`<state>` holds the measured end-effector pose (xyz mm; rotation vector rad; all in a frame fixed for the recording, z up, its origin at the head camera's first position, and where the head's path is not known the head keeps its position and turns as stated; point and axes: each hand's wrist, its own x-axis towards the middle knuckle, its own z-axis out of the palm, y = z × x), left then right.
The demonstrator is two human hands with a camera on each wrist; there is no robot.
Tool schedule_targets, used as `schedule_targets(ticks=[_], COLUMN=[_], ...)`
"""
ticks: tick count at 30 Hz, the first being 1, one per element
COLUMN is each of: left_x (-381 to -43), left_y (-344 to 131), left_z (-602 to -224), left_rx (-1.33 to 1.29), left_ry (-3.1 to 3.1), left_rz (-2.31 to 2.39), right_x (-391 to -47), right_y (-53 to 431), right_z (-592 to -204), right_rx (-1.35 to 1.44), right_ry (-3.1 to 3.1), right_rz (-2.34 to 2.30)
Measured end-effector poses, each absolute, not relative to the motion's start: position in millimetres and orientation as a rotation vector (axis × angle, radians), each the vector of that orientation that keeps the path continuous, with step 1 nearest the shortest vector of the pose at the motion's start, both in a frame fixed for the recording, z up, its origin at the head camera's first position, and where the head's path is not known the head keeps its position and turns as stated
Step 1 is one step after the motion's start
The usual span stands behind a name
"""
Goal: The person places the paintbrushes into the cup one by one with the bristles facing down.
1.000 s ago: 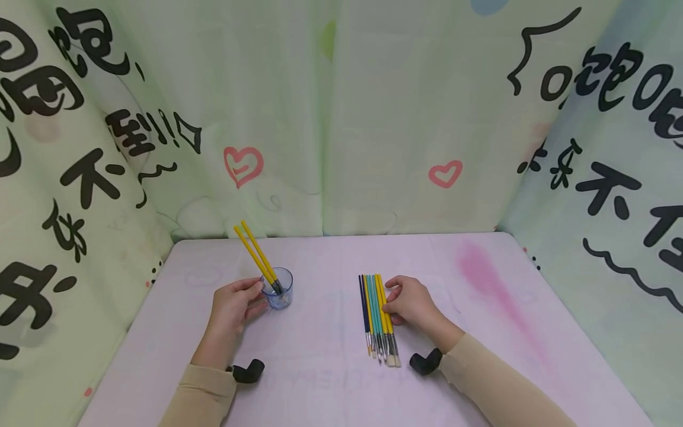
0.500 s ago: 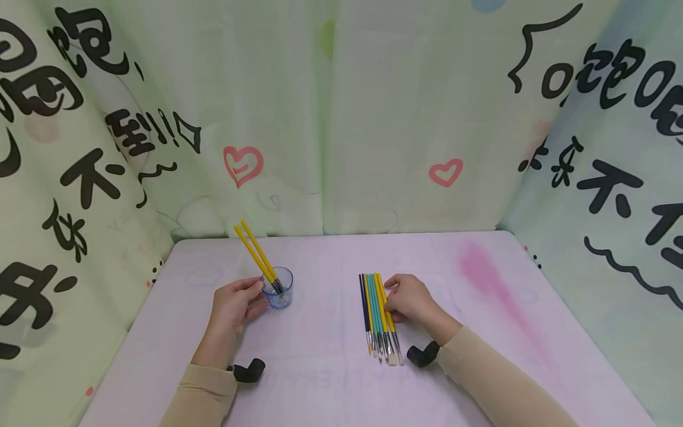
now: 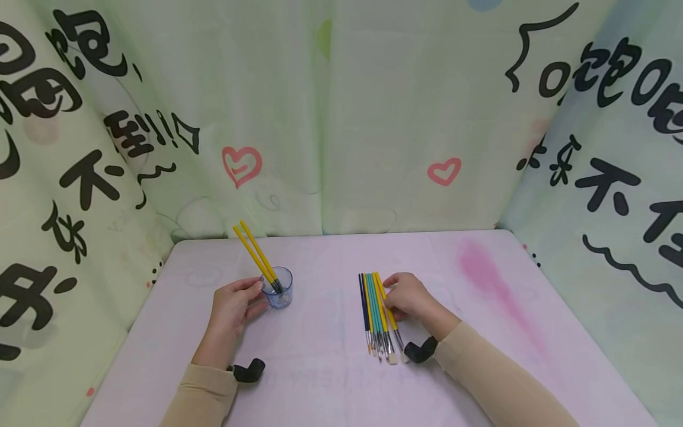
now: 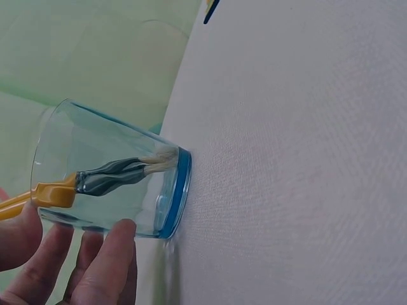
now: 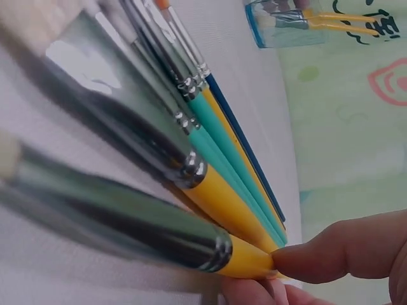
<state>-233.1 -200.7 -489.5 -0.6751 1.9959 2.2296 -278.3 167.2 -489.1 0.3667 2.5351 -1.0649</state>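
My left hand (image 3: 233,308) holds a clear blue-tinted glass cup (image 3: 284,298) at its left side, thumb by the rim and fingers along the wall. Two yellow-handled paintbrushes (image 3: 256,252) lean in the cup, bristles down, as the left wrist view also shows. On the right, my right hand (image 3: 409,298) pinches the handle of the outermost yellow paintbrush (image 5: 184,235) between thumb and fingers. That brush lies slanted, its bristle end apart from the row. Beside it several paintbrushes (image 3: 373,308) with dark blue, yellow and teal handles lie side by side, bristles toward me.
A pale pink table (image 3: 320,379) carries everything, with a darker pink streak (image 3: 496,284) at right. Curtains (image 3: 373,118) with black writing and red hearts enclose its back and sides. A black wrist-worn device (image 3: 248,371) sits at the left sleeve, another black device (image 3: 420,350) at the right.
The bristle end of the outermost yellow paintbrush has swung right, away from the row. My right hand has shifted slightly up, its forearm a little left. The left hand and cup stay put.
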Motion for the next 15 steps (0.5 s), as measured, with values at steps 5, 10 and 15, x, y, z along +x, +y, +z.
schedule_targets(ticks=[5,10,15], left_x=[-232.7,-232.5,-232.4], left_y=[-201.0,-201.1,-200.8], left_z=[-489.5,-489.4,-489.9], left_rx=[-0.681,-0.677,-0.677], left_ry=[1.993,1.995,1.994], left_rz=[2.225,2.221,2.225], right_x=[-279.1,-277.5,-274.3], right_y=[169.7,171.6,172.6], right_z=[-489.8,-489.3,-487.8], right_rx=[0.400,0.391,0.373], right_ry=[2.475,2.446,2.431], right_rz=[-1.145,-1.210,-1.275])
